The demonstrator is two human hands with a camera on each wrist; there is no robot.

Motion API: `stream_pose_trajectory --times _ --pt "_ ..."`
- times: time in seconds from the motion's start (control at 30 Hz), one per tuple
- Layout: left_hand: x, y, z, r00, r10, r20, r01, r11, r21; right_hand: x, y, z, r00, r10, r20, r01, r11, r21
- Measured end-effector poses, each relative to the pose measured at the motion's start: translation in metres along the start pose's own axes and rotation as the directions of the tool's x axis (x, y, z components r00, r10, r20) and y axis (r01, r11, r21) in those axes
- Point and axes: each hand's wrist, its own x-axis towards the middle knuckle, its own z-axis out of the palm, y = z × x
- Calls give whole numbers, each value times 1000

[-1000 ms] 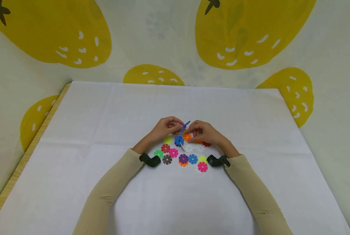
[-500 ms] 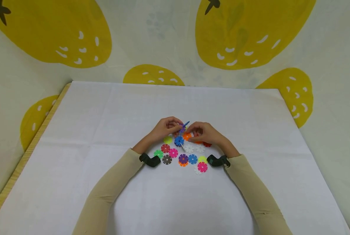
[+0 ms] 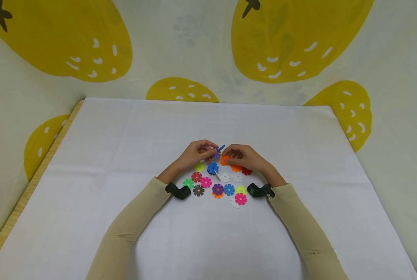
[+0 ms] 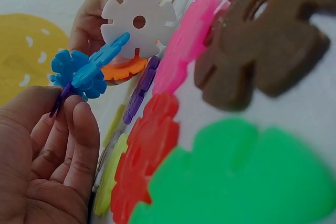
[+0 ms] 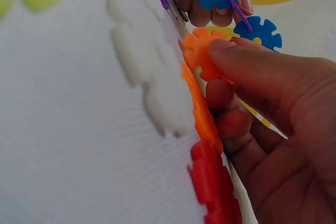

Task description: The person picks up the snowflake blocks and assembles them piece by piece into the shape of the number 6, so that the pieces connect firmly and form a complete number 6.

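Observation:
In the head view my left hand (image 3: 200,151) pinches a purple notched plastic disc (image 3: 217,154) between thumb and fingers. Blue notched discs (image 4: 86,74) are slotted onto it, as the left wrist view shows. My right hand (image 3: 245,155) grips an orange notched disc (image 5: 199,51), with the thumb lying over its face. That disc is apart from the blue and purple piece. A white disc (image 4: 139,22) stands tilted by a flat-facing blue disc (image 3: 213,168); whether they are joined I cannot tell. Another orange disc (image 3: 236,168) lies under the right hand.
Several loose discs are spread on the white-covered table (image 3: 194,241) before the hands, among them red (image 3: 196,177), pink (image 3: 206,182), green (image 3: 188,183), brown (image 3: 199,190) and purple over orange (image 3: 218,189). White discs (image 3: 238,177) and a red disc (image 3: 246,171) lie by the right hand.
My right hand has shifted slightly, and the orange disc in it has moved a little away toward the table's far side. More of the orange disc beneath shows. The left hand stays nearly still.

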Motion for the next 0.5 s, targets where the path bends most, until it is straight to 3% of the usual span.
stream_pose_trajectory --times 0.2,0.3,0.5 --pt "-1 2 0 1000 -2 -6 2 1000 -15 0 -1 -2 993 84 -84 -73 990 122" --pt "-1 2 0 1000 -6 -6 6 1000 -18 0 1 -4 977 158 -145 -124 967 222" --pt "0 0 0 1000 0 -3 -1 1000 -19 1 3 -5 943 231 -239 -140 928 345"
